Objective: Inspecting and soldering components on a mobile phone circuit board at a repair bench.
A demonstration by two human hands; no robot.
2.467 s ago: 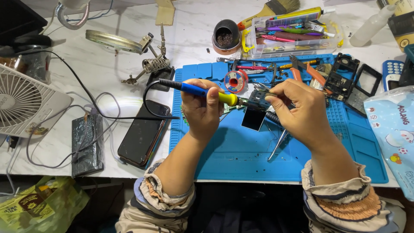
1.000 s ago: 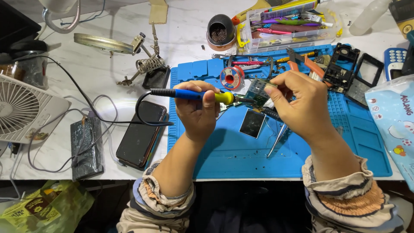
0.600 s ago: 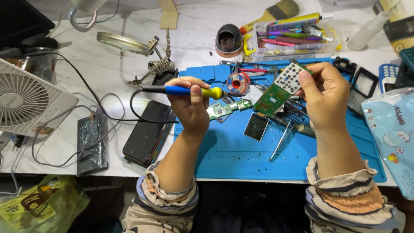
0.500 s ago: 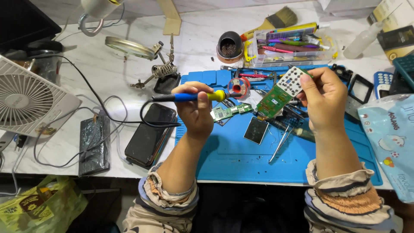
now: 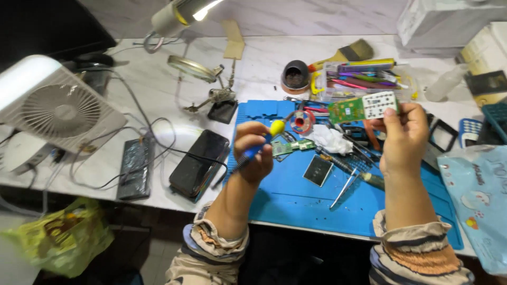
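The left hand [image 5: 254, 153] is closed around a blue-and-yellow soldering iron [image 5: 262, 142]. The right hand [image 5: 404, 134] pinches a green circuit board [image 5: 362, 107], raised above the blue mat [image 5: 296, 200] on the tabletop [image 5: 158, 100], near a solder spool [image 5: 302, 120].

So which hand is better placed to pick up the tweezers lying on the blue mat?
Probably the right hand: the tweezers lie nearer below it, though it holds a green board. The left hand grips the soldering iron.
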